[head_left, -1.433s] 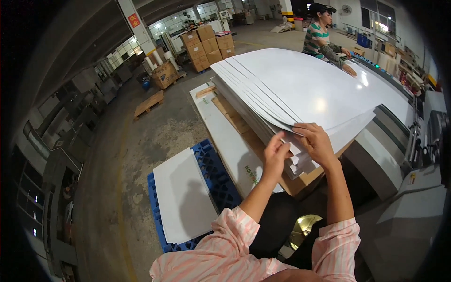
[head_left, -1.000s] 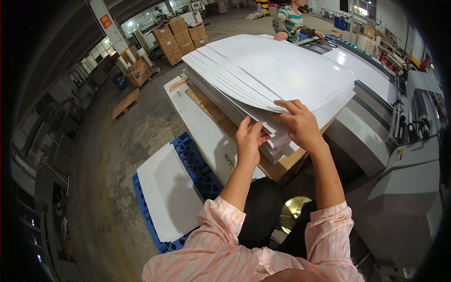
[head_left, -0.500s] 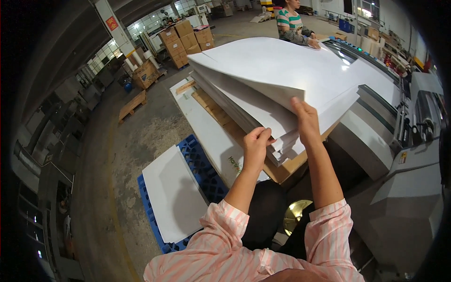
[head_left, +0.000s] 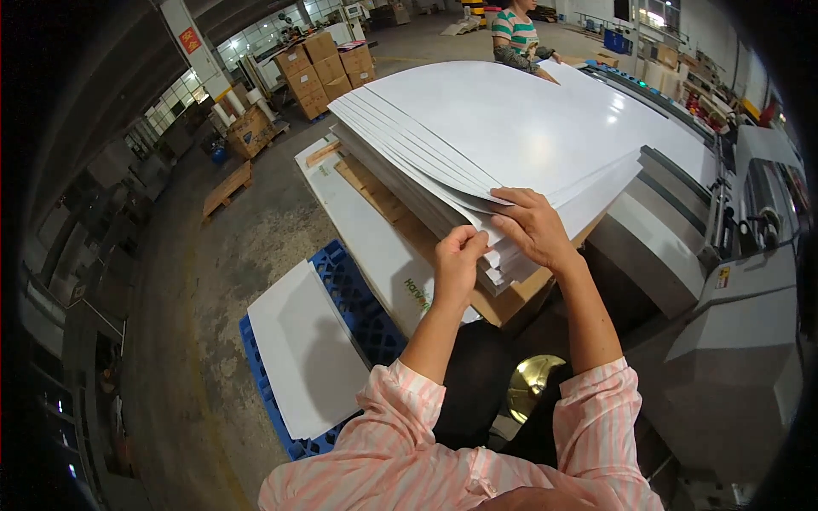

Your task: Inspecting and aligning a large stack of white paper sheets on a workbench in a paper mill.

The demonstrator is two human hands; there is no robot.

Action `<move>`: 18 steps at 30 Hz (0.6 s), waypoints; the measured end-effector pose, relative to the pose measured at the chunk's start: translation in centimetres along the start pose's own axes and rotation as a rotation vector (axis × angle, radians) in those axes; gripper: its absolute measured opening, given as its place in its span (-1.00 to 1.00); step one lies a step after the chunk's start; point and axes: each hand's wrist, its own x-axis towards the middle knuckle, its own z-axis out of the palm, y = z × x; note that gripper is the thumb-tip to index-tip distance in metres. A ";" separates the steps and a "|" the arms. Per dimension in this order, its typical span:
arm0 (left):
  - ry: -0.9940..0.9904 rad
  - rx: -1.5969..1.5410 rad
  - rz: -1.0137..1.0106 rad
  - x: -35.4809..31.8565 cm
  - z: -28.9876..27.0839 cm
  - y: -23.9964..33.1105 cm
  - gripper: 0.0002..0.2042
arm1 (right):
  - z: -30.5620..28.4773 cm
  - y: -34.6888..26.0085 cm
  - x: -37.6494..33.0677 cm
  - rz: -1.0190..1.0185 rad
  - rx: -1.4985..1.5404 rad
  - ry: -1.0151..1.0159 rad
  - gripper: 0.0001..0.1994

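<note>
A tall stack of large white sheets (head_left: pixel 511 119) lies in front of me, with its near corner pointing toward my body. My right hand (head_left: pixel 538 230) holds the near corner of the top sheets, its fingers bent over their edge. Just left of it, my left hand (head_left: pixel 457 260) is closed in a pinch at the stack's corner, thumb and forefinger together on the sheet edges. Along the left side, several upper sheets are fanned slightly apart. Exactly how many sheets each hand grips is hidden by the fingers.
Brown board (head_left: pixel 509 308) lies under the stack. To the left, white sheets (head_left: pixel 307 358) rest on a blue plastic pallet (head_left: pixel 354 294). A grey machine (head_left: pixel 724 349) stands at the right. Beyond the stack, a person in a striped shirt (head_left: pixel 515 32) reaches toward the sheets. Cartons (head_left: pixel 319 68) stand behind.
The lifted corner of the top sheet has come down onto the stack, and my right hand has moved lower and left with it. My left hand stays at the corner.
</note>
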 end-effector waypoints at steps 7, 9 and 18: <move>-0.022 0.452 0.332 0.3 -2.4 0.9 -0.79 | -0.8 -0.2 -0.1 -0.128 -0.208 -0.024 -0.76; -0.134 0.911 0.510 -0.1 -2.5 1.9 -0.77 | -0.4 0.2 0.0 -0.091 -0.163 0.029 -0.79; -0.350 1.225 0.618 -0.6 -2.0 3.7 -0.69 | -0.4 0.1 0.1 -0.070 -0.140 0.126 -0.81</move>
